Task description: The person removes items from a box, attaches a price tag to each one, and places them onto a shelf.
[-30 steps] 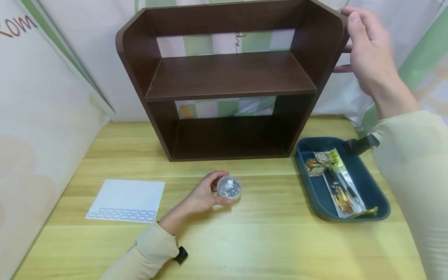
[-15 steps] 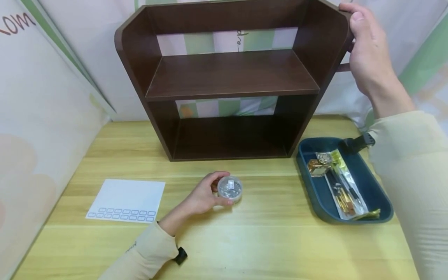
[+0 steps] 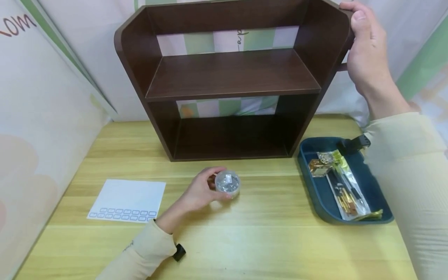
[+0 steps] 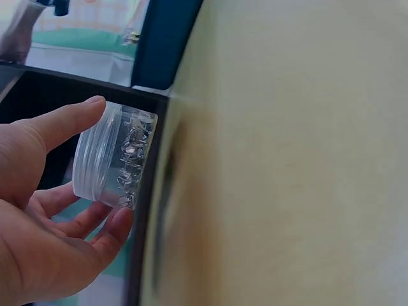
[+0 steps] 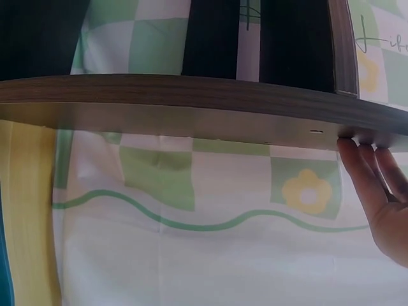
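Observation:
In the head view, my left hand (image 3: 201, 191) grips a clear round plastic jar (image 3: 227, 182) in front of the bookshelf. The left wrist view shows the thumb on one side of the jar (image 4: 115, 156) and curled fingers on the other; small shiny metal pieces fill it. My right hand (image 3: 371, 58) is at the upper right corner of the dark brown two-tier bookshelf (image 3: 231, 74), thumb on its front edge. In the right wrist view, that hand's fairly straight fingers (image 5: 363, 175) touch the outer face of the side panel.
A dark blue tray (image 3: 315, 204) stands right of the bookshelf, holding a small amber-coloured bottle (image 3: 319, 168) and a packet of brushes (image 3: 346, 190). White paper with printed boxes (image 3: 127, 196) lies at left. Patterned cloth (image 3: 70, 46) hangs behind and at the sides.
My left hand and the jar have shifted slightly left and back. The right hand and the bookshelf's right edge appear a little farther right relative to each other's earlier place; the thumb stays on the edge.

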Demonstrator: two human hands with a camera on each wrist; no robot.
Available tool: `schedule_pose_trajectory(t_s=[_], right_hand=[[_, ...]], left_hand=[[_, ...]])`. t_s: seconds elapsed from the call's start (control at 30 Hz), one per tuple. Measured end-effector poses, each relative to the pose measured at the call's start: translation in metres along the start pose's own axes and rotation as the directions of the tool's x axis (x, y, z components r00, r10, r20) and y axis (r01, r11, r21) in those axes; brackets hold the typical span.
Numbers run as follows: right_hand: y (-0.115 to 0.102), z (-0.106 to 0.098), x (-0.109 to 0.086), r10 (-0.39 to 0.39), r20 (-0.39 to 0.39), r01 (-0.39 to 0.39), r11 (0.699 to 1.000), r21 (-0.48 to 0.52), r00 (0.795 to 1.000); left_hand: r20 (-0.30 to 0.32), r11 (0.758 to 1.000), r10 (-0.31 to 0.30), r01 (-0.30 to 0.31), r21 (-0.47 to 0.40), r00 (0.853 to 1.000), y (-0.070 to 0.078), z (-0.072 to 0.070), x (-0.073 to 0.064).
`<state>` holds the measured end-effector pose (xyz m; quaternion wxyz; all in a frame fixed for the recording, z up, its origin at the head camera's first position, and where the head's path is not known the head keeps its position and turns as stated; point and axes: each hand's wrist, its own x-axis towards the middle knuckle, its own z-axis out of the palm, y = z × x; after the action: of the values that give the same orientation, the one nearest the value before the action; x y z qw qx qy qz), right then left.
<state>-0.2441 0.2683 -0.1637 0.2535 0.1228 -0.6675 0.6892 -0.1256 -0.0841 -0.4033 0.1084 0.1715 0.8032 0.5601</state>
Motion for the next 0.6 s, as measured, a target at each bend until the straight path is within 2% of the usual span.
schedule_pose_trajectory(t_s=[0.27,0.4,0.6], right_hand=[[0.003,0.003,0.002,-0.068,-0.023,0.068,0.998,-0.003,0.997],[0.005,0.002,0.003,-0.075,-0.033,0.075,0.997,-0.014,0.997],[0.006,0.002,0.002,-0.083,-0.030,0.082,0.995,-0.059,0.996]], left_hand=[[-0.068,0.992,0.115,-0.112,0.054,0.991,0.029,-0.030,0.008],[-0.119,0.983,0.162,-0.150,0.104,0.979,0.047,-0.047,0.012],[-0.168,0.970,0.222,-0.201,0.135,0.961,0.074,-0.071,0.018]])
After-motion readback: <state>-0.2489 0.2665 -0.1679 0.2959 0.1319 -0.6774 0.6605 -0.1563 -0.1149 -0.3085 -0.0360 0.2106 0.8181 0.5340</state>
